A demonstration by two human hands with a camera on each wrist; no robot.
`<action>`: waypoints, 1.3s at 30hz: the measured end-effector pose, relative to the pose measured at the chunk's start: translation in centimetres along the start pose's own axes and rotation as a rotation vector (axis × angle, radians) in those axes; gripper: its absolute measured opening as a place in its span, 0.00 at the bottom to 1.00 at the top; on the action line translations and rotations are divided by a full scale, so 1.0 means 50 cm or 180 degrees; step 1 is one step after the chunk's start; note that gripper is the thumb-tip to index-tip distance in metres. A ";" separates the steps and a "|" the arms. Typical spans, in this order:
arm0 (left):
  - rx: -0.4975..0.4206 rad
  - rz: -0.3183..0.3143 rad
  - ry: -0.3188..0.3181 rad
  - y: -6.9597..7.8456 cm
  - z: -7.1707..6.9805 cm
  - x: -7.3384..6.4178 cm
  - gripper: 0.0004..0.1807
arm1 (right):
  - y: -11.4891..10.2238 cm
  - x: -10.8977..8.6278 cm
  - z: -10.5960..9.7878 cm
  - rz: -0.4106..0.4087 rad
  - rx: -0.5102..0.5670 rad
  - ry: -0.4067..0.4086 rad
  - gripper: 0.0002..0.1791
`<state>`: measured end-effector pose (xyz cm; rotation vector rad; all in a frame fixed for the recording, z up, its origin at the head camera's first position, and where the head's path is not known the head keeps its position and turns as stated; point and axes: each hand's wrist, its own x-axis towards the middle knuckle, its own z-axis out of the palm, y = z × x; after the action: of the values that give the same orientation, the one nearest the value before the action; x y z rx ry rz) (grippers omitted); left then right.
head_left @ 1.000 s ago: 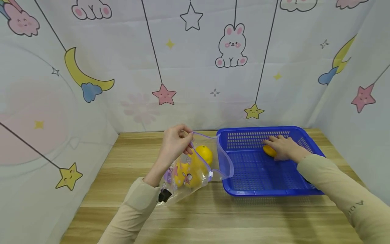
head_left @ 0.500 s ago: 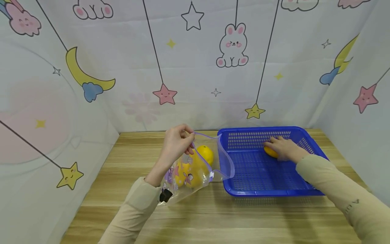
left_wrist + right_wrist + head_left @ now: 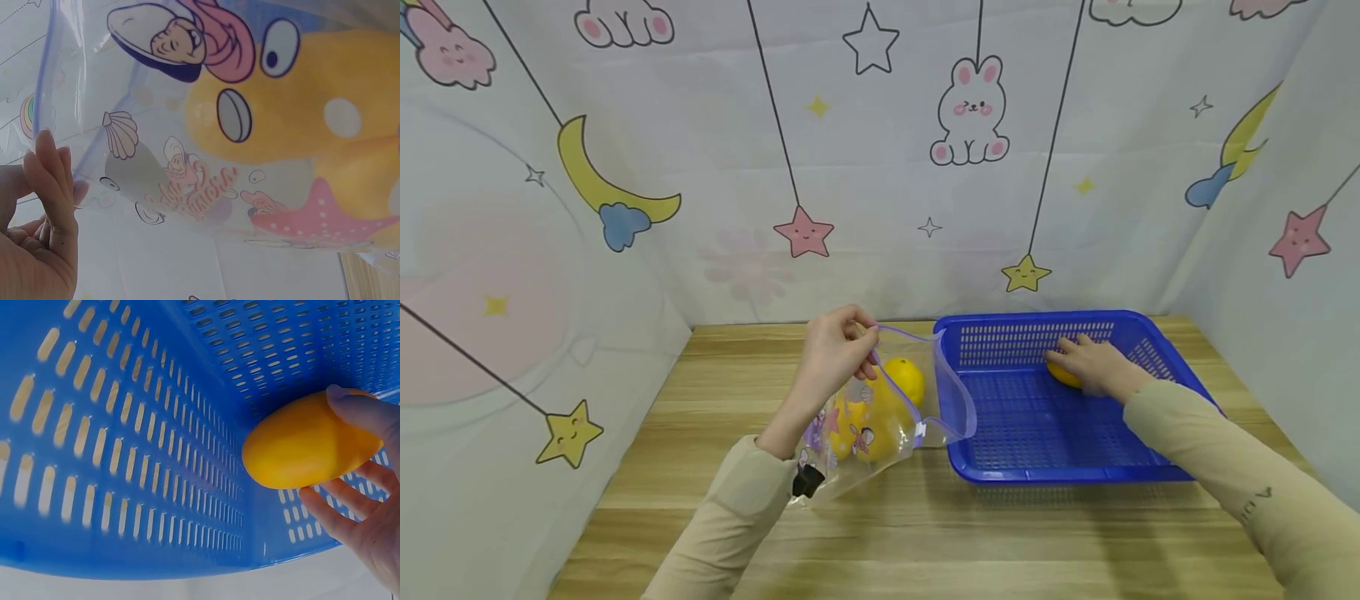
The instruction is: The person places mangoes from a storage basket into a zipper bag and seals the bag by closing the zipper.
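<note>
From right wrist, fruit point(image 3: 300, 445) more visible

yellow fruit point(image 3: 306, 444) in blue basket point(image 3: 1030, 437), clear bag point(image 3: 863, 439)

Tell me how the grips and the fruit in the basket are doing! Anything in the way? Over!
Left grip: pinching edge of clear bag. Right grip: holding yellow oval fruit inside blue basket. Basket's bag-side wall possibly in the way.

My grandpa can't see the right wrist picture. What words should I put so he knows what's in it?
A person's right hand grips a smooth, oval yellow-orange fruit, maybe a mango, real or toy. It is inside a blue plastic basket with slotted walls.
</note>
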<state>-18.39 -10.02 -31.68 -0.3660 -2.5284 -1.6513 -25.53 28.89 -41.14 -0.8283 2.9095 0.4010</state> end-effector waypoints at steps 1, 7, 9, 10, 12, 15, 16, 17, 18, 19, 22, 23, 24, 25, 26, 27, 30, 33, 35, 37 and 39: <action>-0.0002 0.0001 -0.0003 0.000 0.001 0.000 0.05 | 0.001 -0.001 0.001 -0.0011 -0.0020 0.0003 0.32; -0.0018 0.0012 0.0030 -0.001 0.001 0.000 0.04 | 0.001 0.001 0.003 -0.0026 -0.0105 -0.0009 0.32; -0.0018 0.0013 0.0040 -0.001 0.002 0.000 0.04 | 0.001 0.002 0.003 -0.0033 -0.0124 -0.0044 0.32; -0.0012 0.0014 0.0035 -0.001 0.002 0.000 0.04 | 0.001 0.003 0.003 -0.0038 -0.0125 -0.0066 0.32; -0.0003 0.0014 0.0018 -0.001 0.002 -0.001 0.05 | 0.001 0.002 0.002 -0.0055 -0.0109 -0.0111 0.33; 0.0006 0.0012 0.0003 -0.002 0.002 -0.002 0.05 | 0.003 -0.001 0.002 -0.0060 -0.0001 -0.0159 0.34; 0.0008 0.0012 0.0002 -0.002 0.002 -0.002 0.05 | 0.003 -0.002 0.002 -0.0057 0.0034 -0.0174 0.34; 0.0008 0.0011 0.0004 -0.002 0.003 -0.002 0.05 | 0.003 -0.003 0.001 -0.0061 0.0065 -0.0178 0.34; 0.0010 0.0010 0.0005 -0.002 0.003 -0.002 0.05 | 0.004 -0.004 0.001 -0.0060 0.0097 -0.0182 0.35; 0.0012 0.0011 0.0007 -0.002 0.003 -0.002 0.05 | 0.004 -0.005 0.000 -0.0062 0.0125 -0.0192 0.35; 0.0014 0.0006 -0.0001 -0.001 0.005 -0.002 0.05 | 0.004 -0.007 -0.003 -0.0057 0.0176 -0.0255 0.36; 0.0014 0.0004 -0.0006 -0.001 0.005 -0.002 0.05 | 0.003 -0.007 -0.005 -0.0052 0.0196 -0.0282 0.36; 0.0013 0.0001 -0.0011 -0.001 0.006 -0.002 0.05 | 0.003 -0.008 -0.006 -0.0040 0.0218 -0.0318 0.36; 0.0012 0.0002 -0.0012 -0.001 0.006 -0.002 0.05 | 0.002 -0.009 -0.007 -0.0033 0.0240 -0.0349 0.37; 0.0010 0.0002 -0.0014 0.000 0.006 -0.003 0.05 | 0.002 -0.009 -0.009 -0.0022 0.0263 -0.0385 0.37; 0.0010 0.0006 -0.0015 0.000 0.006 -0.003 0.05 | 0.002 -0.010 -0.010 -0.0020 0.0274 -0.0408 0.37; -0.0002 0.0003 -0.0009 0.000 0.006 -0.003 0.05 | 0.002 -0.011 -0.015 -0.0009 0.0324 -0.0437 0.38; -0.0004 0.0007 -0.0009 -0.001 0.006 -0.002 0.05 | 0.004 -0.011 -0.022 0.0019 0.0374 -0.0437 0.38; -0.0006 0.0006 0.0003 -0.001 0.006 -0.001 0.05 | 0.004 -0.010 -0.028 0.0025 0.0407 -0.0435 0.39; 0.0001 0.0013 0.0010 -0.001 0.006 -0.001 0.05 | 0.003 -0.009 -0.032 0.0030 0.0432 -0.0445 0.39; 0.0002 0.0008 0.0013 0.000 0.006 -0.001 0.05 | 0.002 -0.009 -0.038 0.0016 0.0436 -0.0449 0.38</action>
<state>-18.36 -9.76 -31.83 -0.3652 -2.5244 -1.6486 -25.23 28.67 -39.25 -0.7411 2.7730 0.2461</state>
